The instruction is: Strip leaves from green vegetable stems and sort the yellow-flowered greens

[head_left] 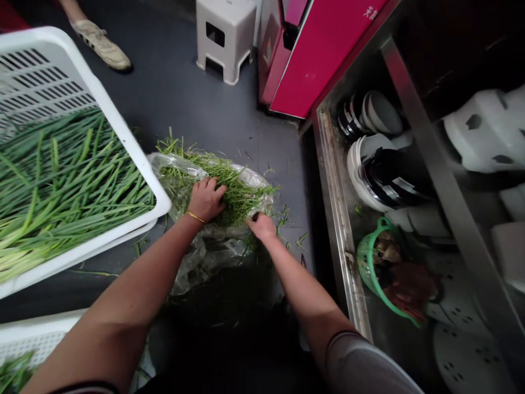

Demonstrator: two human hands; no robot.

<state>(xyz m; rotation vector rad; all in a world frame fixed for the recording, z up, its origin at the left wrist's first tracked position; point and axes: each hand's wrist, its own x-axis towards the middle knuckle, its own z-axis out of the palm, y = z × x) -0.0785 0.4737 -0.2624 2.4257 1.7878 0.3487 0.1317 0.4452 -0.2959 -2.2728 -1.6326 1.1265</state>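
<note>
On the dark floor in front of me lies a clear plastic bag (pixel 192 262), spread out, with a heap of thin green stems (pixel 241 194) in it. My left hand (pixel 206 200) rests on the left part of the heap, its fingers apart and slightly bent over the stems. At the right end, my right hand (pixel 261 225) pinches the near edge of the bag; the fingertips are partly hidden. To the left, a white plastic basket (pixel 135 156) holds many long green scallions (pixel 74 180), its corner close to the bag.
Another white basket (pixel 45 334) with green leaves is at lower left. A stool (pixel 229 33) and a pink cabinet (pixel 324 49) stand ahead. On the right, a metal shelf (pixel 336 219) holds bowls and a green basket (pixel 367 257). Someone's shoe (pixel 100 44) is at upper left.
</note>
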